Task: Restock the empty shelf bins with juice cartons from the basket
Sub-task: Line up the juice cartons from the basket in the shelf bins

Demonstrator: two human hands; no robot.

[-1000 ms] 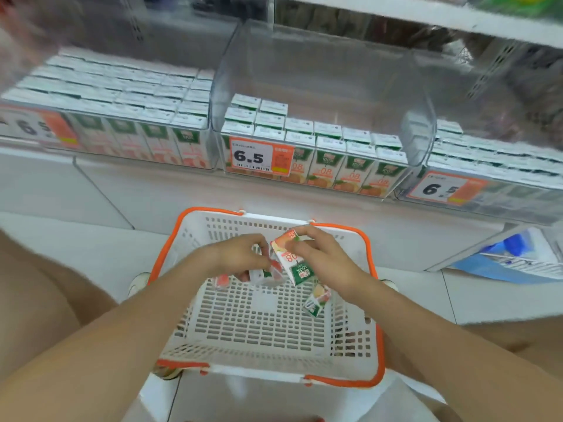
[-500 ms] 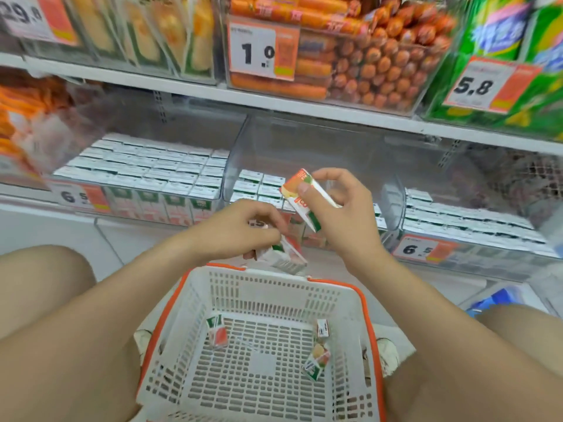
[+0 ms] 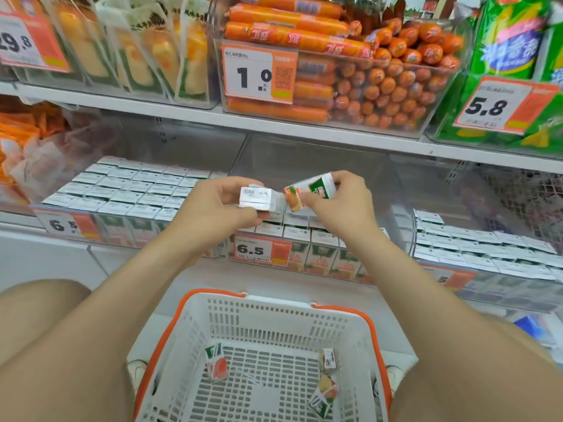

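Note:
My left hand [image 3: 219, 205] grips a small juice carton [image 3: 259, 201] with its white top toward me. My right hand [image 3: 341, 205] pinches a second juice carton [image 3: 313, 190], tilted, green and orange faces showing. Both are held side by side in front of the middle clear bin [image 3: 304, 156], which holds rows of cartons only in its front part. Below stands the white basket [image 3: 274, 309] with orange rim. Three loose cartons lie in it: one at the left [image 3: 216, 362], one at the right wall [image 3: 330, 359], one lower right [image 3: 323, 395].
The left bin [image 3: 134, 190] and the right bin [image 3: 481, 245] are packed with cartons behind 6.5 price tags. The shelf above carries sausages [image 3: 350, 80], packaged food and green packs. My bare knees flank the basket on the floor.
Both hands rose from the basket, each with a carton, up to the middle bin's front. The view tilted upward, so the basket now sits low in frame.

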